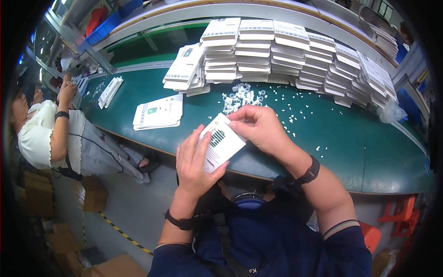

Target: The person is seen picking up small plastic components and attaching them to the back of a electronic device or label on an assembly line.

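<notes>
A flat white carton (229,147) with a green printed pattern is tilted over the table's front edge. My left hand (190,161) grips it along its left side, thumb across the lower edge. At the carton's upper end, my right hand (266,129) pinches the top edge or flap between thumb and bent forefinger. Whether a small piece sits in that pinch is hidden. Just beyond lies a heap of small white curled pieces (243,96), with tiny white bits (290,118) scattered to its right. A low pile of similar cartons (159,112) rests to the left.
Tall stacks of white cartons (256,51) line the back of the green table (341,152). A clear plastic bag (391,112) lies at the right end. Another person (46,129) stands at the left. Cardboard boxes (94,194) and red stools (399,210) are on the floor.
</notes>
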{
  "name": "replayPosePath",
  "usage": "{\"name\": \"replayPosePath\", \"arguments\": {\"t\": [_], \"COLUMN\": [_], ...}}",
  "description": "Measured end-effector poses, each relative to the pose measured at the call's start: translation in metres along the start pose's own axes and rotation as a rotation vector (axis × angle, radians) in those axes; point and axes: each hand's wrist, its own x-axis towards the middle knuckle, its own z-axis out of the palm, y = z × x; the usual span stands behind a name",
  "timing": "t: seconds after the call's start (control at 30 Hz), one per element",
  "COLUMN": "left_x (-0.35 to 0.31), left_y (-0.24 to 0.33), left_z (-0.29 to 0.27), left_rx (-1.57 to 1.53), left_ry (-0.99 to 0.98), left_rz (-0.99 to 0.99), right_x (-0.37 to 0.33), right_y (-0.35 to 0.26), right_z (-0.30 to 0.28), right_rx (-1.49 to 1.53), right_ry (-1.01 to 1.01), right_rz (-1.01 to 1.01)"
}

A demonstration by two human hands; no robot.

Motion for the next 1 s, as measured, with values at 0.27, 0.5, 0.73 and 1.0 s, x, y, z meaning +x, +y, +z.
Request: {"name": "replayPosePath", "arguments": {"t": [0.27,0.5,0.73,1.0], "left_x": [0.009,0.010,0.019,0.131], "left_y": [-0.006,-0.017,-0.012,-0.068], "left_z": [-0.005,-0.018,-0.020,-0.025], "left_rx": [-0.079,-0.102,-0.017,0.342], "left_ry": [0.028,-0.052,-0.089,0.142], "left_rz": [-0.010,0.011,-0.056,-0.230], "right_x": [0.001,0.000,0.000,0.003], "right_y": [-0.006,-0.006,-0.001,-0.017], "right_z": [-0.007,-0.008,0.005,-0.013], "right_rx": [0.040,0.043,-0.006,-0.061], "right_ry": [-0.194,-0.320,-0.242,0.055], "right_rz": [-0.054,0.056,0.105,-0.225]}}
